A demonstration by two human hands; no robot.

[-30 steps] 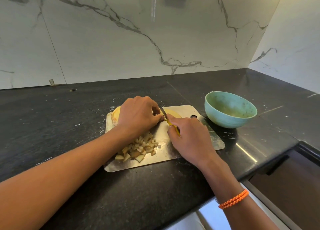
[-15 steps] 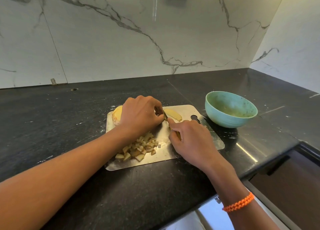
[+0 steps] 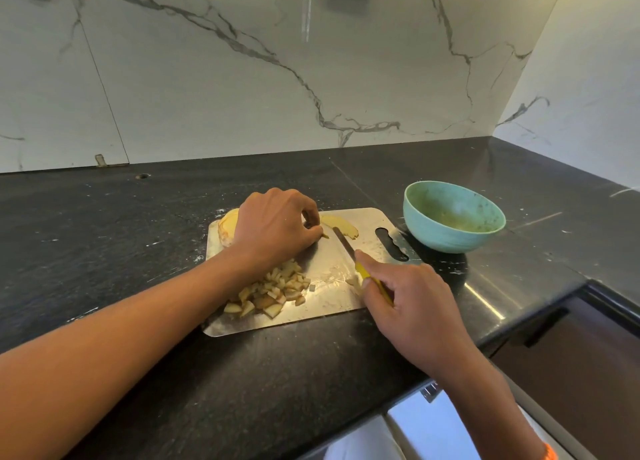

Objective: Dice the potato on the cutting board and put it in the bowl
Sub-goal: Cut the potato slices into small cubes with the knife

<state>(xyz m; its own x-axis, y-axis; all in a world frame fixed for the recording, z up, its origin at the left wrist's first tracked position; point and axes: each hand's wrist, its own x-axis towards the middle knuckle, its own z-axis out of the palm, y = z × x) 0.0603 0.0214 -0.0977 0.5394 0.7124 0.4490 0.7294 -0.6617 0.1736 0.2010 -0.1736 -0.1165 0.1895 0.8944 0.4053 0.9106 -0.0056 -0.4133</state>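
Countertop (image 3: pixel 104 251): right hand (image 3: pixel 412 307) grips knife (image 3: pixel 349 251).

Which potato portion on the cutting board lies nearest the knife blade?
The thin yellow slice at the board's far edge, just beyond the knife tip. The big piece sits under the left hand; the diced pile lies nearer the camera.

Black stone counter (image 3: pixel 104 238) – on it a steel cutting board (image 3: pixel 332 279) and, just beside, a teal bowl (image 3: pixel 450 238)
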